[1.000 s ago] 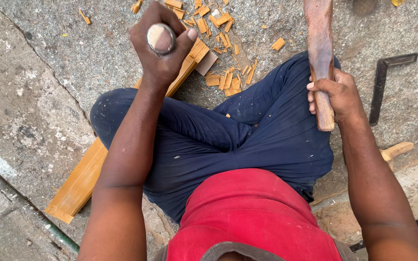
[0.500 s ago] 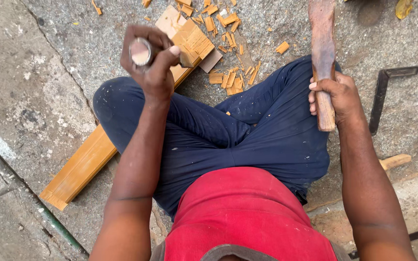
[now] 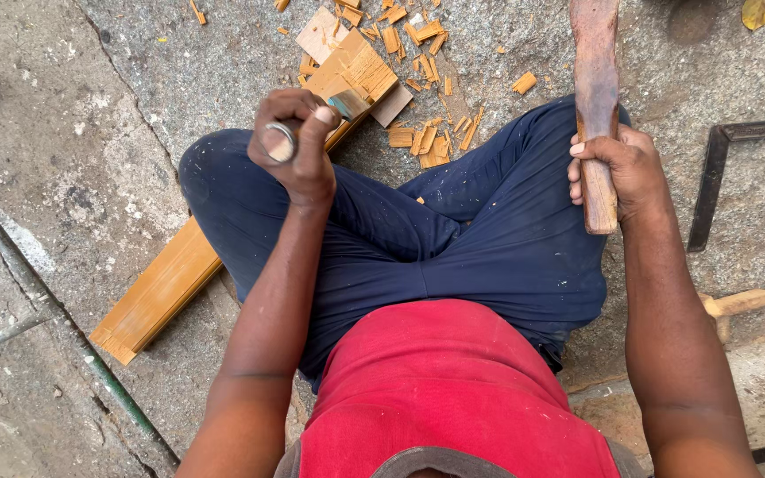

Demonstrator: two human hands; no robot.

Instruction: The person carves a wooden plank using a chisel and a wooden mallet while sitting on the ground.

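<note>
Left hand (image 3: 298,155) wrapped tight round a chisel (image 3: 312,124), metal-ringed handle end poking up out of the fist, blade tip pressed down into the cut end of a wooden plank (image 3: 170,283) just beyond the knuckles; right hand (image 3: 617,173) clamped on the lower handle of a wooden mallet (image 3: 597,80), head pointing away from the body and hanging above the stone floor (image 3: 90,159), well apart from the chisel.

Plank running from the chisel tip back under the left thigh and out past the knee; pinned by the leg, so probably steady under blows; looks stiff, fairly light, apt to split along the grain, judging by the wood chips (image 3: 422,142) scattered just past the grip. Chisel looks rigid and sharp at the far end; best held round the handle as now, fingers clear of the ringed top and the edge. Mallet looks heavy at the head; safest gripped low on the handle for swing, though likely to twist if held loosely.

Metal square (image 3: 719,177) lying on the floor to the right of the mallet hand; second wooden handle (image 3: 737,303) beside the right forearm.
</note>
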